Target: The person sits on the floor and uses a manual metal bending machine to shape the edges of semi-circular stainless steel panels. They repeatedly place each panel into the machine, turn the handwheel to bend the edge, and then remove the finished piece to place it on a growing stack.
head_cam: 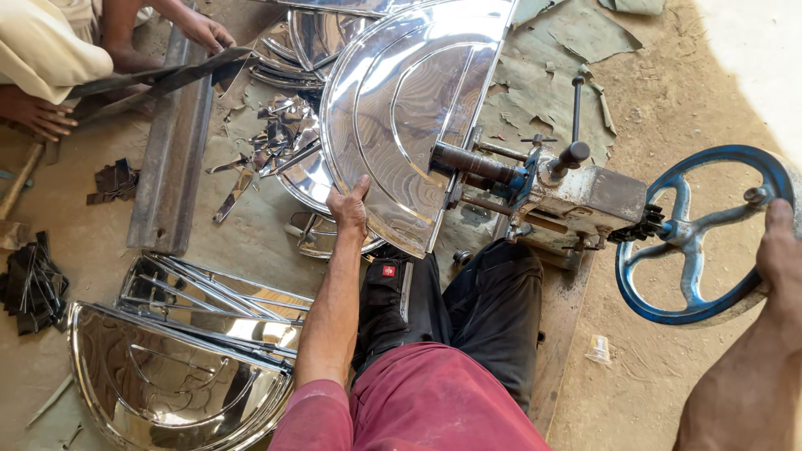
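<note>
On the dusty dirt floor (693, 75), far left, black offcut scraps (32, 288) lie in a heap, and above them another person's hands (200, 32) work a dark metal strip (159, 79) beside a long grey steel bar (171, 159). Lower left, a stack of shiny half-round trays (167, 380) sits on the ground, mirror-bright. Moving in, slivers of trimmed metal (276, 138) litter a worn green mat (543, 83). Now the left hand (349, 207), fingers curled over the rim, grips the big gleaming half-round tray (401, 108), which is fed upright into the rollers of a grey hand-cranked machine (585, 196). Black trousers, red shirt below. Far right, the right hand (781, 250) rests on the blue crank wheel (697, 234), just by its handle; whether the fingers close round it, I can't tell.
</note>
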